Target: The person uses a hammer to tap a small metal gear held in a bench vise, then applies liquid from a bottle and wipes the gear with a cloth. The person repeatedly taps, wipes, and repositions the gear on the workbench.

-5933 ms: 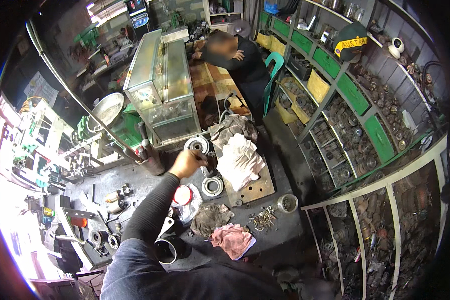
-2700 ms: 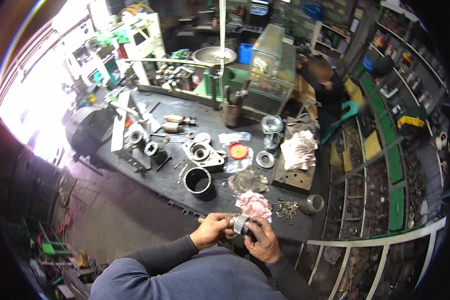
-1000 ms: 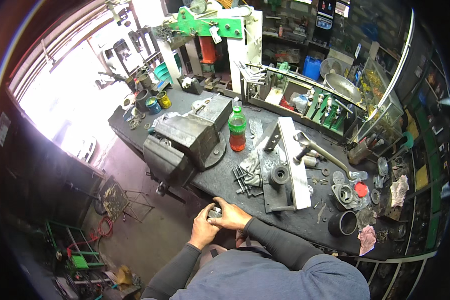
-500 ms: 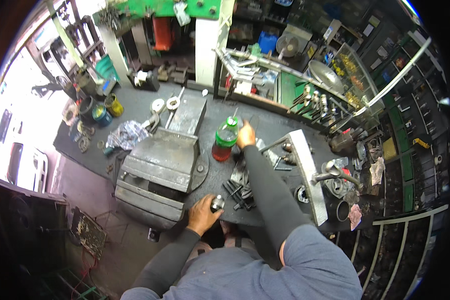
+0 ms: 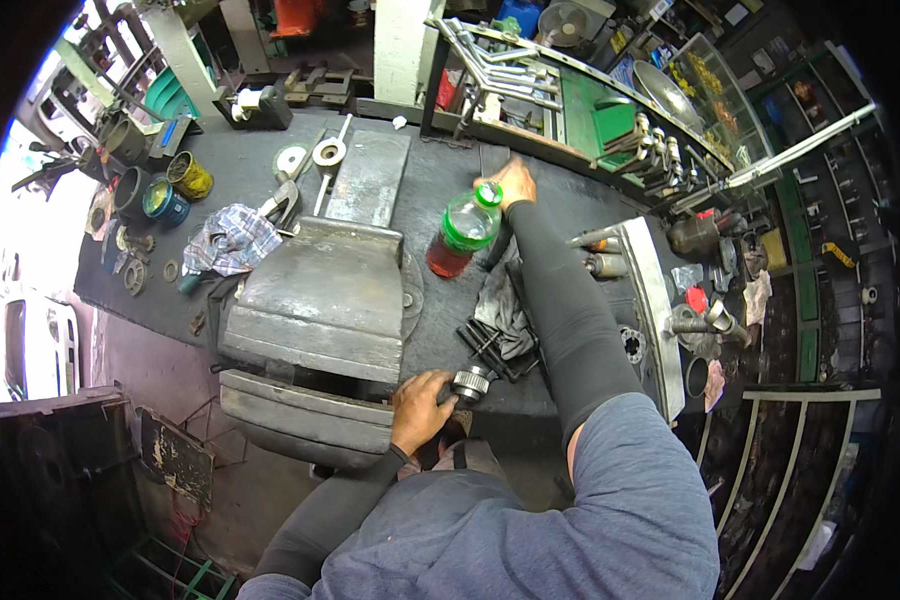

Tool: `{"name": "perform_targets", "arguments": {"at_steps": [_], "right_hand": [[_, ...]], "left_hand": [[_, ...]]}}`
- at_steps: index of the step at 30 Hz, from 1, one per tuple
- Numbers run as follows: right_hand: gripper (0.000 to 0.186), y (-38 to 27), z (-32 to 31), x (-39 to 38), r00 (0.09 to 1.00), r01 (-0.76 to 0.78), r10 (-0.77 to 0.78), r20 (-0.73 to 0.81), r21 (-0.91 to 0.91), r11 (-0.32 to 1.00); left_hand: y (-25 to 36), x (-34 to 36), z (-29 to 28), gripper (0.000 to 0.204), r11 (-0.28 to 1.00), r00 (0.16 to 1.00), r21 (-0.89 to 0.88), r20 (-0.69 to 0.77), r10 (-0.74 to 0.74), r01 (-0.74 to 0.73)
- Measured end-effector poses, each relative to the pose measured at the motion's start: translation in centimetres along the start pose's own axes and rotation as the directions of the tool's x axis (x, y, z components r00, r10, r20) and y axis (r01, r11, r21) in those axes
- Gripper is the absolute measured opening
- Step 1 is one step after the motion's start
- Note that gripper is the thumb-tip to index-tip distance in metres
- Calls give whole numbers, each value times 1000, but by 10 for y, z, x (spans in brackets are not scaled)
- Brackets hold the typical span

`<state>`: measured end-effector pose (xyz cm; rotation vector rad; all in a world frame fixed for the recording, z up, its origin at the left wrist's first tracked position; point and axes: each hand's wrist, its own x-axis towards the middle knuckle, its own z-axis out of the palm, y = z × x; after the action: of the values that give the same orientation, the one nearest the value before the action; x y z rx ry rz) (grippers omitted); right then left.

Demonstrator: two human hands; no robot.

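At the near edge of the bench, my left hand [image 5: 422, 406] is closed on the dark end of a toothed metal gear [image 5: 470, 382]. My right arm stretches across the bench, and my right hand [image 5: 516, 184] is just beyond a clear plastic bottle [image 5: 467, 226] with a green cap, a green band and red liquid low inside. The right fingers curl down beside a dark flat strip [image 5: 494, 158]; what they hold, if anything, is hidden. Between my arms lie black bolt-like parts [image 5: 485, 348] and a dark grey rag [image 5: 504, 308].
A large bench vise [image 5: 315, 290] stands left of the bottle. A checked cloth [image 5: 232, 240] and cans [image 5: 188, 174] sit farther left. To the right, an upright pale metal plate [image 5: 654, 300] stands near my right arm. Behind are wrenches in a tool rack [image 5: 500, 75].
My right hand has moved farther away across the bench, past the bottle. My left hand stays at the gear, which shows more beyond the fingers. The whole view has shifted.
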<state>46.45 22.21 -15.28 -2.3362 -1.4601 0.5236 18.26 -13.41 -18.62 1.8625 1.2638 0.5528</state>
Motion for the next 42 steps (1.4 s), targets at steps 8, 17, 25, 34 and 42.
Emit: {"name": "perform_targets", "arguments": {"at_steps": [8, 17, 25, 34, 42], "right_hand": [[74, -27, -50, -27, 958, 47, 64, -280, 374, 926], [50, -24, -86, -152, 700, 589, -323, -637, 259, 765], [48, 19, -211, -330, 431, 884, -581, -691, 194, 425], [47, 110, -168, -388, 618, 182, -775, 135, 934, 307], [75, 144, -154, -420, 605, 15, -692, 395, 863, 506]], "left_hand": [[31, 6, 10, 64, 987, 984, 33, 95, 151, -155], [37, 3, 30, 67, 987, 987, 38, 46, 152, -154], [54, -7, 26, 94, 999, 999, 15, 26, 42, -43], [123, -45, -28, 73, 952, 943, -283, 270, 193, -114], [85, -95, 0, 49, 969, 948, -140, 218, 233, -206]]}}
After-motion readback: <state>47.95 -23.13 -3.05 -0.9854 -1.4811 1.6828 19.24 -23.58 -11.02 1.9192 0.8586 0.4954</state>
